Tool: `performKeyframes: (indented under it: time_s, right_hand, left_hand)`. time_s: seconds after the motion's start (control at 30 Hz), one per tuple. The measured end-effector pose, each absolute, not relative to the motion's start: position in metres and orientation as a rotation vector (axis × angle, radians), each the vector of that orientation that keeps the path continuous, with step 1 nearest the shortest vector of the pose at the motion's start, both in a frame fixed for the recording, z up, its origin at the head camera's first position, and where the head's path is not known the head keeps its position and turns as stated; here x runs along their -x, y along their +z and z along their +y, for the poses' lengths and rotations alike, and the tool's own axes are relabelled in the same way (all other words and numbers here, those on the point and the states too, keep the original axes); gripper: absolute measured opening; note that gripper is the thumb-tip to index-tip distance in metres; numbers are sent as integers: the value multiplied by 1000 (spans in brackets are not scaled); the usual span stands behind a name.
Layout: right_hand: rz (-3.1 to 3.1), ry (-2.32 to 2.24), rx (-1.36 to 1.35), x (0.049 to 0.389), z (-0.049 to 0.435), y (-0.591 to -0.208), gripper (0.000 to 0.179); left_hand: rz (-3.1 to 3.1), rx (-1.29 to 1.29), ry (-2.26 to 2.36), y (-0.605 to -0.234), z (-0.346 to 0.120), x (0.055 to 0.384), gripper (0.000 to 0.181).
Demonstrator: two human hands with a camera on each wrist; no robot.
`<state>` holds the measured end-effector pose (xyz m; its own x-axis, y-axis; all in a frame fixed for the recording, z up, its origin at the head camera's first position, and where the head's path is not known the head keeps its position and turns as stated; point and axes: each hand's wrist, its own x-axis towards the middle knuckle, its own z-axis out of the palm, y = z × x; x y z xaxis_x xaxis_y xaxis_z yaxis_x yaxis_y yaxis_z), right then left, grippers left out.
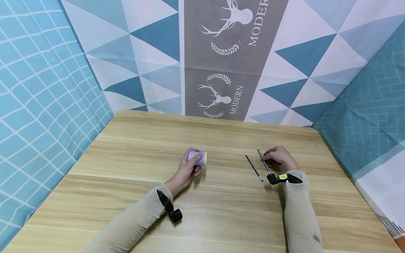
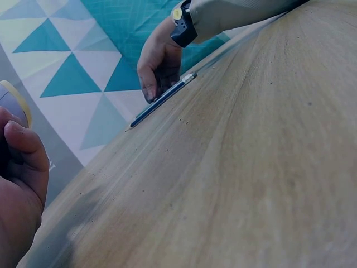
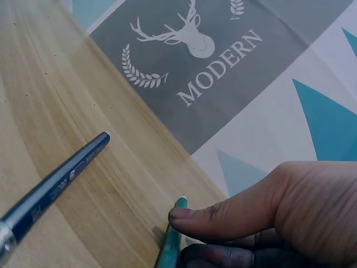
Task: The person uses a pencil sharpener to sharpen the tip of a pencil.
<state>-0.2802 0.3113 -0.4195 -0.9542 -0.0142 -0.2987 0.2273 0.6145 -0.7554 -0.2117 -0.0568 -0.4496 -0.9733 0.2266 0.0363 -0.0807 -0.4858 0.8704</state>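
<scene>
On the left of the table's middle, my left hand (image 1: 185, 172) grips a small lilac cylinder with a yellow rim (image 1: 198, 159). Only part of this lilac cylinder (image 2: 12, 106) shows at the left wrist view's edge. My right hand (image 1: 281, 158) pinches a green pencil (image 3: 170, 245), its thumb on the shaft near the tip. Just left of that hand lies a dark blue pencil (image 1: 254, 167), apart from the green one and roughly parallel to it. In the right wrist view, the blue pencil (image 3: 56, 187) has a silver band at its lower end.
Both pencils are on a wood-grain table (image 1: 221, 218). A patterned cloth (image 1: 218, 63) hangs behind the far edge, with blue cloths at the left and right sides. A small black camera (image 1: 174, 214) is strapped at the left wrist, another (image 1: 272, 178) at the right.
</scene>
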Motion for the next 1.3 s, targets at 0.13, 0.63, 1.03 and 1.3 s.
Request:
performKeyframes:
  time_s: [0.13, 0.63, 1.03, 1.3]
  right_hand:
    - [2578, -1232, -169, 278, 312, -415, 36]
    - [2583, -1157, 41, 264, 278, -379, 32]
    - [2565, -980, 133, 267, 260, -402, 16]
    - [2581, -950, 95, 269, 255, -406, 12]
  left_hand:
    - [1483, -210, 2554, -449, -56, 211, 12]
    - [1488, -206, 2537, -448, -56, 212, 14]
    - [1491, -209, 2534, -449, -56, 211, 13]
    - [1515, -203, 2520, -449, -56, 212, 14]
